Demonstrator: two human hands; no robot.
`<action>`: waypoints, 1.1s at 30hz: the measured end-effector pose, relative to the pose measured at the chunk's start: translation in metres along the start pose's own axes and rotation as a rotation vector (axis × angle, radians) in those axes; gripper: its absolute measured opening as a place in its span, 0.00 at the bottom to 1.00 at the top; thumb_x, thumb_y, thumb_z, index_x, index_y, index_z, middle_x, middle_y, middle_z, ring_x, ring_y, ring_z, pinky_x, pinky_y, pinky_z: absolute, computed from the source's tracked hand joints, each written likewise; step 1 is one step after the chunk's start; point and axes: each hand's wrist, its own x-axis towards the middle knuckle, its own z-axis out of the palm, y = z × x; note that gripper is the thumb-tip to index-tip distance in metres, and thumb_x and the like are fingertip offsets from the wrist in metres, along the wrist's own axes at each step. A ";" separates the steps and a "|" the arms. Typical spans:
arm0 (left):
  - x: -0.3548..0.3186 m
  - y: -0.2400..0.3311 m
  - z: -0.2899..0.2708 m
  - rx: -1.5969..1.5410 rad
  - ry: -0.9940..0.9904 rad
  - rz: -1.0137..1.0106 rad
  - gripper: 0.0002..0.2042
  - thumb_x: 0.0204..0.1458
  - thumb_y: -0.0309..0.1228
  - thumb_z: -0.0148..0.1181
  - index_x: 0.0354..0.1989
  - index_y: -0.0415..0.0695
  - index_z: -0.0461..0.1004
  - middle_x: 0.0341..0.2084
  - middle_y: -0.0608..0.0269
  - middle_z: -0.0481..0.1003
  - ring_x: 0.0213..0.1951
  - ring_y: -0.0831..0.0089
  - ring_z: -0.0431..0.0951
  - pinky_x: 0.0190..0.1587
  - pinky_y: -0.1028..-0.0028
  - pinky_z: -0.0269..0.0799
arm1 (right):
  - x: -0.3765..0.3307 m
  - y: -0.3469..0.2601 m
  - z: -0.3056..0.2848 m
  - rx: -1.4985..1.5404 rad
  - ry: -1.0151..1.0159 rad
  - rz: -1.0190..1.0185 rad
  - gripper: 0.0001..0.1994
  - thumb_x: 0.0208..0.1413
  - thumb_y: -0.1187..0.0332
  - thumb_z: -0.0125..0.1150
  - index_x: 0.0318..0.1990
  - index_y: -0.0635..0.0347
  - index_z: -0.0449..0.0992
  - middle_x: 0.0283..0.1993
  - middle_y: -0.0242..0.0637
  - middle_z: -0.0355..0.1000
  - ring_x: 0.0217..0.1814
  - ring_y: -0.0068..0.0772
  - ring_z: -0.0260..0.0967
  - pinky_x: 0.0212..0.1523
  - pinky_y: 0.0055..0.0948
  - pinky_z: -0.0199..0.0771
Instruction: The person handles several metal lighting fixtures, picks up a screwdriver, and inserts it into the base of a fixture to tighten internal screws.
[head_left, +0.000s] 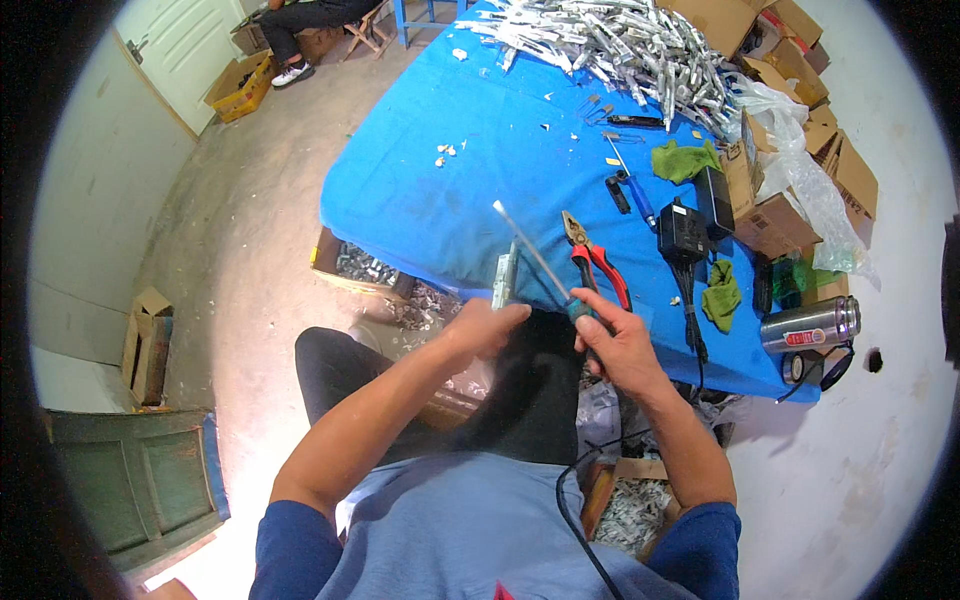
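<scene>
My left hand (488,328) is closed around the lower end of a slim, white-and-silver strip-like part (504,278), which points up toward the table edge. In my right hand (628,348) is a screwdriver (540,258), gripped by its dark teal handle. Its long metal shaft slants up and left, and the tip sits above the far end of the part, seemingly apart from it. Red-handled pliers (597,262) lie on the blue cloth just beyond my right hand. A large heap of similar slim parts (620,50) covers the far end of the table.
The blue-covered table (420,190) also bears a blue screwdriver (640,200), a black power adapter (683,232), green cloths (686,160) and a steel flask (810,325). Cardboard boxes (775,225) crowd the right side. Below the table edge stands a box of small metal pieces (365,266). Someone sits at the far left.
</scene>
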 end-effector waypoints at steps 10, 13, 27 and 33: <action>0.002 0.007 0.000 -0.208 -0.009 -0.011 0.18 0.55 0.40 0.56 0.17 0.51 0.59 0.11 0.75 0.55 0.12 0.82 0.50 0.15 0.77 0.42 | -0.005 0.013 0.001 -0.013 -0.050 0.114 0.20 0.62 0.66 0.52 0.61 0.55 0.67 0.25 0.29 0.68 0.19 0.15 0.62 0.20 0.18 0.65; -0.001 0.012 0.006 -0.181 0.040 -0.032 0.18 0.55 0.38 0.55 0.16 0.52 0.57 0.11 0.76 0.54 0.12 0.83 0.49 0.14 0.77 0.41 | -0.017 0.017 -0.012 0.021 -0.040 0.117 0.20 0.62 0.66 0.50 0.61 0.55 0.67 0.25 0.29 0.69 0.21 0.15 0.63 0.21 0.18 0.65; 0.006 0.011 0.006 -0.152 0.063 -0.040 0.15 0.54 0.35 0.53 0.18 0.52 0.58 0.10 0.78 0.53 0.11 0.85 0.48 0.13 0.78 0.41 | -0.037 -0.018 -0.053 -0.019 -0.222 0.324 0.21 0.64 0.62 0.50 0.62 0.56 0.65 0.27 0.28 0.70 0.21 0.14 0.63 0.19 0.16 0.62; 0.005 0.011 0.007 -0.079 0.129 -0.015 0.15 0.54 0.33 0.51 0.16 0.51 0.57 0.10 0.77 0.54 0.11 0.84 0.49 0.13 0.77 0.41 | -0.028 -0.011 -0.056 0.119 -0.250 0.382 0.22 0.64 0.61 0.51 0.63 0.55 0.64 0.28 0.29 0.71 0.21 0.15 0.64 0.17 0.16 0.62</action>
